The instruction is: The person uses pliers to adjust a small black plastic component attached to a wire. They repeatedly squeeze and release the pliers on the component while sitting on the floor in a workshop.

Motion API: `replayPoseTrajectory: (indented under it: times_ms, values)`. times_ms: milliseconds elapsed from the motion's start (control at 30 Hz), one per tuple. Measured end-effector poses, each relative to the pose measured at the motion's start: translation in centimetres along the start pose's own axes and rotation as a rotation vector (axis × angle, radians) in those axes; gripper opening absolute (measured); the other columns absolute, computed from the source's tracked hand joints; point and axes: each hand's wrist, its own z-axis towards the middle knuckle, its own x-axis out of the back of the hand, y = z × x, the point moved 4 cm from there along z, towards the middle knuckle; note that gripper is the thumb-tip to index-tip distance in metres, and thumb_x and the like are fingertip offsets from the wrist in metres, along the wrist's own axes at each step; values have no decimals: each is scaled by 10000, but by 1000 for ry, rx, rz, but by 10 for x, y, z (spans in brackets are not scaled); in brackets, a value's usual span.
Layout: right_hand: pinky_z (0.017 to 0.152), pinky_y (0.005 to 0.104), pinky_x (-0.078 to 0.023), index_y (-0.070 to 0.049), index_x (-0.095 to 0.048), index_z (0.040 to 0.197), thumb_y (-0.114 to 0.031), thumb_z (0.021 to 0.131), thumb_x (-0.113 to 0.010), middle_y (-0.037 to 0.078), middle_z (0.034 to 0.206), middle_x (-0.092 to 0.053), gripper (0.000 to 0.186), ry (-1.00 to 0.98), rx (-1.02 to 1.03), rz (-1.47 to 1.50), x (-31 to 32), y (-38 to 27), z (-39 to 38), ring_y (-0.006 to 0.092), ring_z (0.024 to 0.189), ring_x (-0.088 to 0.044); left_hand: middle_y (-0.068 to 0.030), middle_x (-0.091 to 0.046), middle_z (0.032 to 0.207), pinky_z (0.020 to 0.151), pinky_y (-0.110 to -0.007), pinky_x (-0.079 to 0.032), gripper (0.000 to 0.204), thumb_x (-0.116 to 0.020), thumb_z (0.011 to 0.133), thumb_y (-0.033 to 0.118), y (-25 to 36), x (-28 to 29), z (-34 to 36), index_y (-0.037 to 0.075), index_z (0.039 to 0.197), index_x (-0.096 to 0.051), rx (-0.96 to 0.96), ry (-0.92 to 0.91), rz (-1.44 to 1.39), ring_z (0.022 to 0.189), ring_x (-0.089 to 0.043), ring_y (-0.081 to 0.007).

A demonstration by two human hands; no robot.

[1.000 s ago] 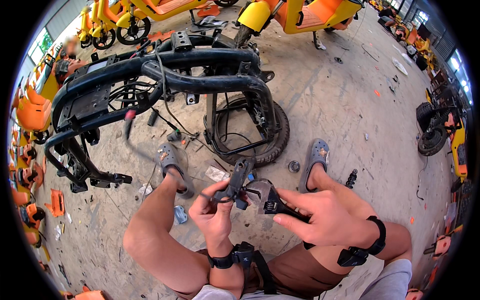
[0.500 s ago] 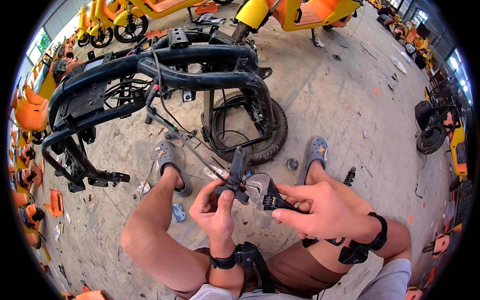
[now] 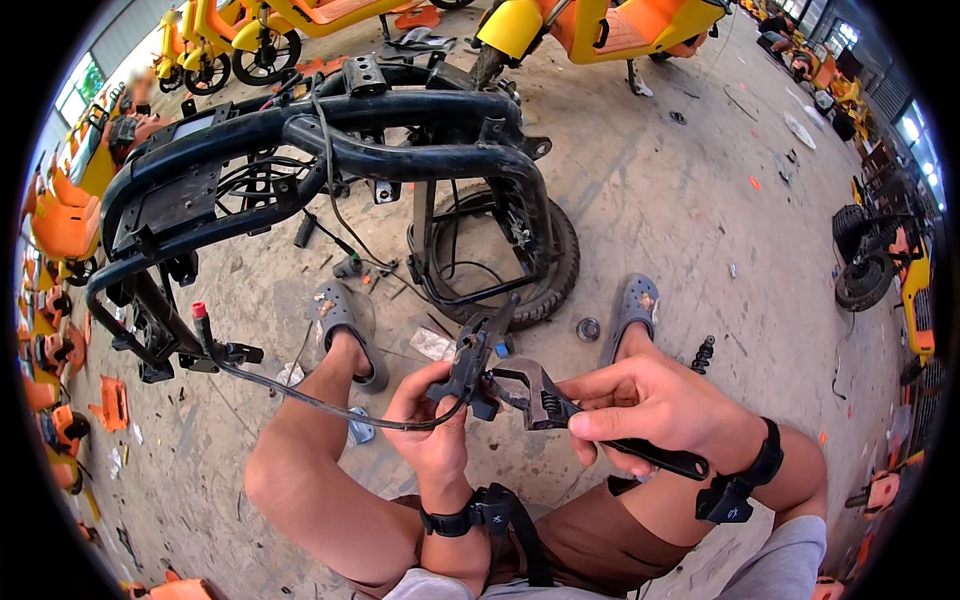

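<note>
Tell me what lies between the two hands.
In the head view, the open end of the adjustable wrench in the right hand, and part of the black lever assembly in the left hand.

Small white marks (image 3: pixel 737 507) on the wrist units (image 3: pixel 492 507); none legible.

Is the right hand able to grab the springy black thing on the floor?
Probably not: the right hand holds a wrench, and the right leg seems to lie between it and the springy thing.
</note>
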Motion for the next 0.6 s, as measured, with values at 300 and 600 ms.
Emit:
replayPoseTrajectory:
  times_ms: [300,600]
  values:
    - [450,267,-448,29,-518,1336,-167,925,-655,109,754,-666,475,250,264,-473,-16,2,-4,108,512,-584,-166,-687,975,747,-292,-561,422,-764,850,153,5,-5,4,-103,1143,-603,-3,-47,28,821,-691,-203]
    - [453,309,-447,51,-561,1277,-105,837,-707,114,695,-632,489,511,839,-1157,-19,9,-7,233,522,-595,-169,-685,877,621,-304,-567,344,-709,898,149,3,-8,3,-103,1110,-610,117,-19,4,726,-684,-211]
